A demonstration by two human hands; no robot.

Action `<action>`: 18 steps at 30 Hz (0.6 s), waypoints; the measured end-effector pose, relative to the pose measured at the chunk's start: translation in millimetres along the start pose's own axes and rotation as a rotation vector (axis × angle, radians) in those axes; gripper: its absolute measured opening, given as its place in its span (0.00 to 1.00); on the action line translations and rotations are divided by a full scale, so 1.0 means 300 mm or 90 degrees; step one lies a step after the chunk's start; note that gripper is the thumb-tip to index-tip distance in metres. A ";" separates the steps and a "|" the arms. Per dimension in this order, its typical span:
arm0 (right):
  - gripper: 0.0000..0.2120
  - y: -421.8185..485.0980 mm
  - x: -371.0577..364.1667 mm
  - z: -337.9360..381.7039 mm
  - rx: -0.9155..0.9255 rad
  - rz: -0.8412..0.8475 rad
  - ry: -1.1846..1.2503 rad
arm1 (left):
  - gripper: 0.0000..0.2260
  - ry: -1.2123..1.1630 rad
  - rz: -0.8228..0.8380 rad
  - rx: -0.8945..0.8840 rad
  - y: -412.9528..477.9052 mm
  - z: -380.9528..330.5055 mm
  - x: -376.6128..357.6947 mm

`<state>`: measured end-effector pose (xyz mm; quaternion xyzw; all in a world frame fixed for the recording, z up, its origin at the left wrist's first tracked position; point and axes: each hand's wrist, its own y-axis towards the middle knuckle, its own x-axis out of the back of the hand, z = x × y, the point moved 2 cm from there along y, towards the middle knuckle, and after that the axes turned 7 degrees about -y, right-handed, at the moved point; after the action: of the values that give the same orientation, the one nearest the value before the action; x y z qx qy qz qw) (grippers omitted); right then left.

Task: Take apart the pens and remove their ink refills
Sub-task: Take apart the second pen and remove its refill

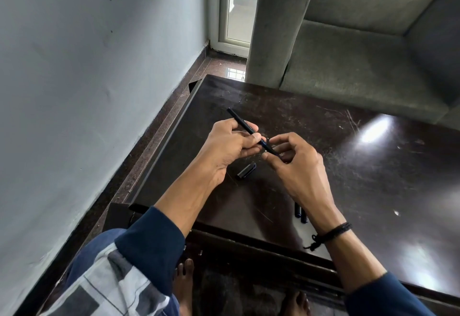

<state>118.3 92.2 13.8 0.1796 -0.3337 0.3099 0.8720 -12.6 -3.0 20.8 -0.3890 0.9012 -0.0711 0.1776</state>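
Observation:
A slim black pen (242,123) is held in the air above the dark table (373,178). My left hand (229,146) grips its barrel, thumb on top, with the rear end sticking up and away to the left. My right hand (296,161) pinches the pen's front tip section between thumb and fingers. A black pen cap (246,171) lies on the table just below my hands. Two more dark pens (300,213) lie near the front edge, mostly hidden under my right wrist.
A grey sofa (361,54) stands right behind the table. A grey wall (87,66) runs along the left, with a strip of brown stone floor (154,121) between it and the table. My bare feet (184,288) show below the table's front edge.

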 end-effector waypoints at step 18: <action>0.04 0.003 0.005 -0.007 -0.057 -0.005 -0.058 | 0.06 0.001 0.005 0.006 -0.001 0.004 -0.001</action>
<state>119.4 94.5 13.4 0.1559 -0.3862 0.2831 0.8640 -11.7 -3.0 19.8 -0.3848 0.9024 -0.0747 0.1789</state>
